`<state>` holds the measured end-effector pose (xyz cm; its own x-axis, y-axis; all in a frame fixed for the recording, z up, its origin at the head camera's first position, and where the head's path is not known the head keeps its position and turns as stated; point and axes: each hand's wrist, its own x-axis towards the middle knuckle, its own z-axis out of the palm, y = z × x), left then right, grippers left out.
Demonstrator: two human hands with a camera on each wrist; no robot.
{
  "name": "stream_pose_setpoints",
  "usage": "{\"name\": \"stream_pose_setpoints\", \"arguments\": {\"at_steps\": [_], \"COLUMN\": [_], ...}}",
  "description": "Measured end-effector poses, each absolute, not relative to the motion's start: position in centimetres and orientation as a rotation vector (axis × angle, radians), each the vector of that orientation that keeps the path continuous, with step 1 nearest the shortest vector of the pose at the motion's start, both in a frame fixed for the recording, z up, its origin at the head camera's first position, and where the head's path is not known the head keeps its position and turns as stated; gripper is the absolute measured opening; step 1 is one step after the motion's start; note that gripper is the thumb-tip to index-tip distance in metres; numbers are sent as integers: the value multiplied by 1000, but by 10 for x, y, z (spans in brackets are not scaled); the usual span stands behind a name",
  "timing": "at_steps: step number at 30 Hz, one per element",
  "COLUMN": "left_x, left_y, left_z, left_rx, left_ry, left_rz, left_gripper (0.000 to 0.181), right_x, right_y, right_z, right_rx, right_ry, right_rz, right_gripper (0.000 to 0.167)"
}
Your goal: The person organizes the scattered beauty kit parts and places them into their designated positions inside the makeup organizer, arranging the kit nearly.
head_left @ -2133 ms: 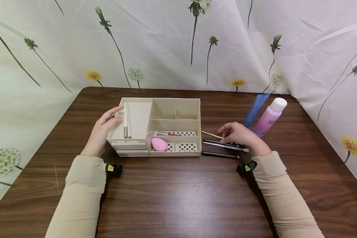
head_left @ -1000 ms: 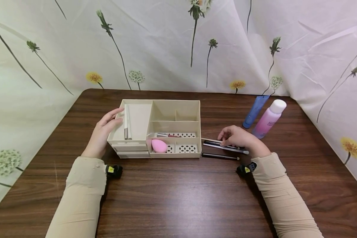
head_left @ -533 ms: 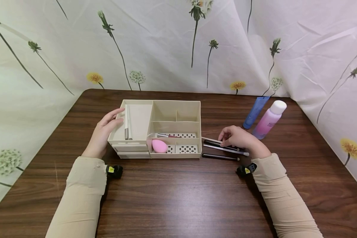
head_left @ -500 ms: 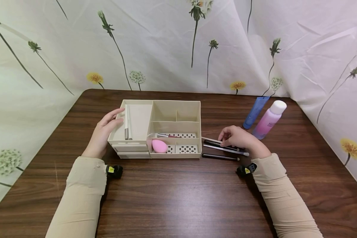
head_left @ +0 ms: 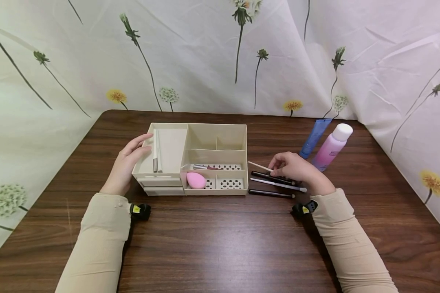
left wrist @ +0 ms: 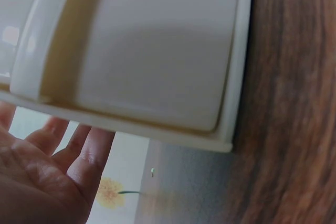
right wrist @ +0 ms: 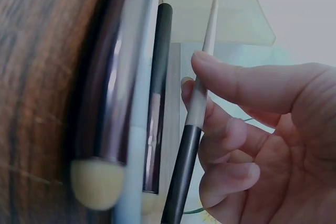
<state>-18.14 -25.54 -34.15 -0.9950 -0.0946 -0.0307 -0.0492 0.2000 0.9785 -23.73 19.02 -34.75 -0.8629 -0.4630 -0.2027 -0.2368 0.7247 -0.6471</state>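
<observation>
My right hand [head_left: 291, 166] pinches a slim makeup brush [head_left: 259, 166] between thumb and fingers. In the right wrist view this brush [right wrist: 197, 106] has a pale tapered handle and a dark lower part; its lower end is out of frame. Beside it lie a black-handled brush [head_left: 267, 176], a white-handled brush [head_left: 278, 184] and another black brush [head_left: 271, 193]. My left hand [head_left: 124, 162] rests against the left side of a cream desk organizer [head_left: 216, 192], its fingers [left wrist: 90, 163] loosely extended along the outside in the left wrist view.
In the organizer are two pale slender items [head_left: 155, 156], a pink makeup sponge [head_left: 196, 180] and a silver-and-red tube [head_left: 205, 167]. A blue squeeze tube [head_left: 314, 139] and a pink bottle with a white cap [head_left: 331, 147] stand behind my right hand. A floral cloth [head_left: 205, 53] hangs behind the table.
My right hand has risen slightly with the pale-handled brush, which now stands farther apart from the black-handled one beside it. The left hand and organizer have stayed in place.
</observation>
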Motion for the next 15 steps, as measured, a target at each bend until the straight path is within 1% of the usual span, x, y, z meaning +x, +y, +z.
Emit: {"name": "stream_pose_setpoints", "arguments": {"at_steps": [6,11,15], "left_x": [-181,-181,-181], "left_y": [-255,-255,-256], "left_z": [-342,-342,-342], "left_rx": [149,145,140], "left_ry": [-2397,-2409,-2414], "left_rz": [-1973,-1954,-1941], "left_gripper": [47,48,48], "right_x": [-236,-235,-234], "right_y": [190,190,190], "right_z": [-345,-345,-344], "right_rx": [-525,-542,-550], "right_ry": [2598,2612,2639], "right_rz": [-931,-1008,-1065], "right_gripper": [11,7,9]}}
